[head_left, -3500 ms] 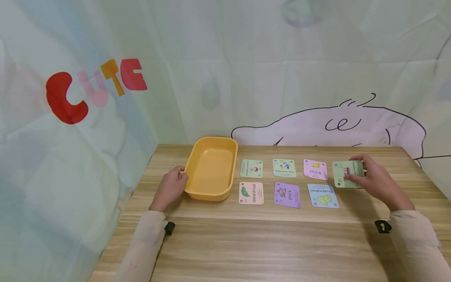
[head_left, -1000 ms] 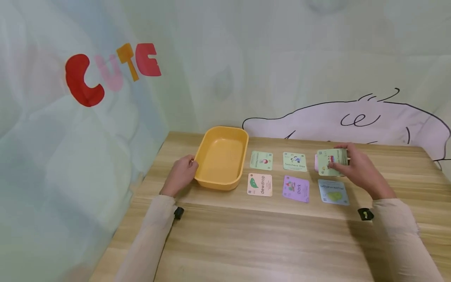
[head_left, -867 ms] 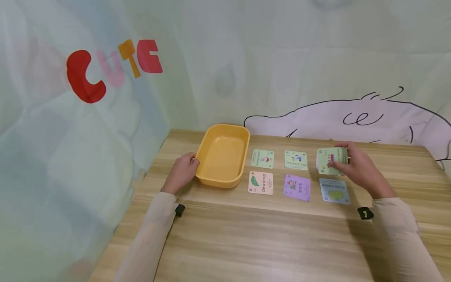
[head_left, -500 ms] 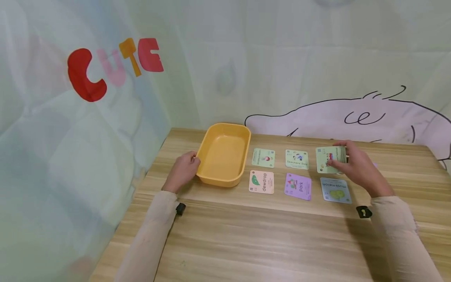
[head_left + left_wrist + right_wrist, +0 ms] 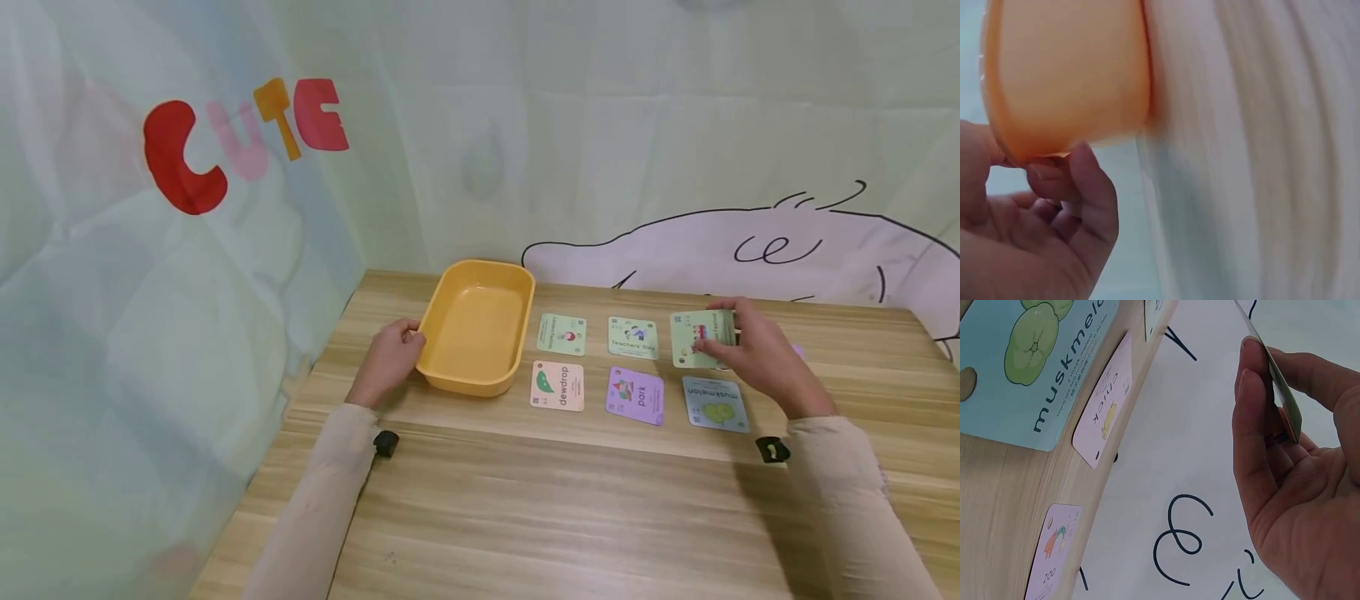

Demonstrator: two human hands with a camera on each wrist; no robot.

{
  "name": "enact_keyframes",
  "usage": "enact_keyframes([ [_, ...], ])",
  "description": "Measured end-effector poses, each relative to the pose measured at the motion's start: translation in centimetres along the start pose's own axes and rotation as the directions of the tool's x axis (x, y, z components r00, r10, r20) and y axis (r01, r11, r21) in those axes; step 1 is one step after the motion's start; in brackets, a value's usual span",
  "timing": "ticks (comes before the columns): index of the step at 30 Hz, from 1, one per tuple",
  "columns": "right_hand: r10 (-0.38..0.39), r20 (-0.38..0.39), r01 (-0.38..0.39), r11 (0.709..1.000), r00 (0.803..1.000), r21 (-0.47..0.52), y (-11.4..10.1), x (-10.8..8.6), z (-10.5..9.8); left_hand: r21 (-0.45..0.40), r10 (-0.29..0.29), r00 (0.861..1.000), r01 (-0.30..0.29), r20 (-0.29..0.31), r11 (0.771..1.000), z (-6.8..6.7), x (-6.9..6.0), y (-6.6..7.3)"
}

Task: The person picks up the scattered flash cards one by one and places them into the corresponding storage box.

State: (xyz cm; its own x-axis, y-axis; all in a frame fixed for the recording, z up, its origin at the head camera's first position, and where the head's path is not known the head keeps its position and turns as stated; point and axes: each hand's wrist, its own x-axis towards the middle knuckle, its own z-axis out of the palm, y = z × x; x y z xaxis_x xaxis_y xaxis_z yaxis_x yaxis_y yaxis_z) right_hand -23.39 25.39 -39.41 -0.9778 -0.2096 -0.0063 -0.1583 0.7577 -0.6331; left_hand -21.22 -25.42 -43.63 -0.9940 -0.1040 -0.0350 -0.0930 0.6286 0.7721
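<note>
My left hand [image 5: 386, 362] pinches the near-left rim of a yellow plastic tray [image 5: 474, 333]; in the left wrist view, thumb and fingers meet at the rim. With my right hand [image 5: 767, 354] I hold a small stack of flash cards [image 5: 688, 337] above the table, a green card uppermost, thumb on its face. The right wrist view shows the stack nearly edge-on. A pink chick card [image 5: 1107, 403] lies on the table there, but the stack covers it in the head view. Beside it is a zoo card [image 5: 1054, 553], mostly behind my right hand from above. A blue muskmelon card [image 5: 716, 404] lies nearer me.
Left of the stack lie a green Teachers' Day card [image 5: 632, 337], a purple park card [image 5: 635, 396], a peach dewdrop card [image 5: 557, 386] and another green card [image 5: 562, 334]. A printed curtain [image 5: 450, 150] hangs behind the wooden table [image 5: 555, 517].
My right hand has moved left with the stack, over the chick card's place. A purple-pink card now shows on the table to its right. My left hand keeps its grip on the tray.
</note>
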Motion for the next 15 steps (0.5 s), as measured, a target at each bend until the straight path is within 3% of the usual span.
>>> enact_keyframes([
  [5,0.003,-0.001,-0.003,1.0,1.0,0.008,-0.12,0.04,0.05,-0.162,-0.078,0.997,0.081,0.025,0.983,-0.11,0.07,0.18],
  [15,-0.027,-0.004,0.027,0.998,1.0,0.051,-0.73,0.59,0.36,-0.195,-0.04,0.999,0.043,0.016,0.98,-0.1,0.06,0.02],
])
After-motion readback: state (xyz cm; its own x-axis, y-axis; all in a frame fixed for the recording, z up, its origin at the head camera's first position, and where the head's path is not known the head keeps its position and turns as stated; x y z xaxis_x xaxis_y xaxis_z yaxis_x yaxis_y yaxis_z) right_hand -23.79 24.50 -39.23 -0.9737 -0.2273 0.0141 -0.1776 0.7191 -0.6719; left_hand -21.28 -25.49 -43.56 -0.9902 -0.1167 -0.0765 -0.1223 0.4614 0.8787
